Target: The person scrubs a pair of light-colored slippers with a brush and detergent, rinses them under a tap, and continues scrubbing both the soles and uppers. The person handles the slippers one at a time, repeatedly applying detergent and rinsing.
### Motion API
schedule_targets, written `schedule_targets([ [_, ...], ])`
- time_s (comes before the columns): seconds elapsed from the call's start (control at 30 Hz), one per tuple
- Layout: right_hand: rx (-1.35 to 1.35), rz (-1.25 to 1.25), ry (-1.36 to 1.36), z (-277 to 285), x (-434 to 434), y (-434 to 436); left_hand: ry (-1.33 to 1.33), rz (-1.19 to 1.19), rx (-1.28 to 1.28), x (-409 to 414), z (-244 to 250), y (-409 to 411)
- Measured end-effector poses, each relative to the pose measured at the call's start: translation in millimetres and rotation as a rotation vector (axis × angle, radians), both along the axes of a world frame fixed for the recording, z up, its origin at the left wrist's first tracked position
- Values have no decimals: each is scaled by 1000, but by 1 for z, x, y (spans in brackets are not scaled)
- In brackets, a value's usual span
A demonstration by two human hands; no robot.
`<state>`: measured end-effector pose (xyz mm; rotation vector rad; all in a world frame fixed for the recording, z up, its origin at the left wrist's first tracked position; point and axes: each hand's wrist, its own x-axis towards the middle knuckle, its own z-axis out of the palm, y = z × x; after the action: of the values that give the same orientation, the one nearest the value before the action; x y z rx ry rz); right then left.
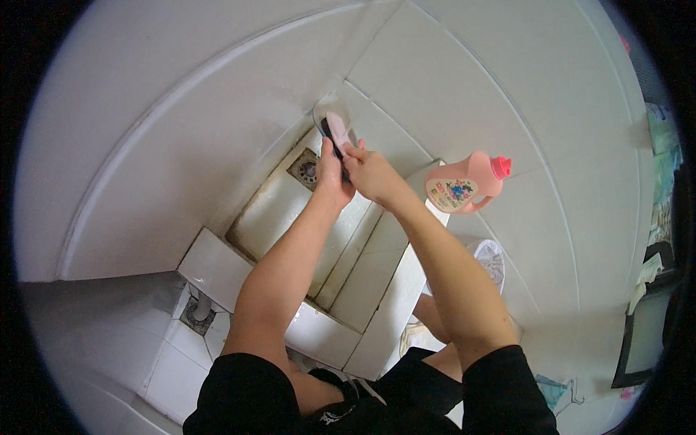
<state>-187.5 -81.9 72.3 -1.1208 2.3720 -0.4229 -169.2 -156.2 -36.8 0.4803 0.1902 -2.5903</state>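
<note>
My left hand is closed around the near end of a long dark object, possibly a shoe or slipper. A pale, see-through rounded edge surrounds its far end, too blurred to name. My right hand grips a pale pink strip-shaped piece, which may be a brush, and presses it along the dark object. Both hands meet above a low tiled wash basin, close to its corner. Beneath them, left of my left hand, is a square floor drain with a round grate.
A pink detergent bottle with a red cap stands on the basin's right ledge. Beyond the ledge is a white-lined bin. A pipe enters another floor drain at lower left. Tiled walls enclose the corner; cloths hang far right.
</note>
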Motion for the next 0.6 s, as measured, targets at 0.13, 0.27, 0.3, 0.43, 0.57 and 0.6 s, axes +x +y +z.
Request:
schedule_targets([
  [0.13, -79, 41, -71, -19, 20, 14, 9, 56, 18, 7, -26, -24],
  [0.27, -74, 10, -18, -19, 4, 32, -34, 58, -55, -1, -22, -10],
  [0.3, -58, -1, 9, -16, -3, 29, -45, 55, -103, -5, -21, 3],
  [0.43, -141, -68, 104, -24, -31, 18, -36, -41, -131, -21, -4, 19],
  [0.57, -99, -302, -299, -9, -7, 10, -80, -8, -204, -8, -4, 7],
  [0.6, -147, -306, -309, -10, -8, 13, -82, -10, -212, -9, -2, 8],
])
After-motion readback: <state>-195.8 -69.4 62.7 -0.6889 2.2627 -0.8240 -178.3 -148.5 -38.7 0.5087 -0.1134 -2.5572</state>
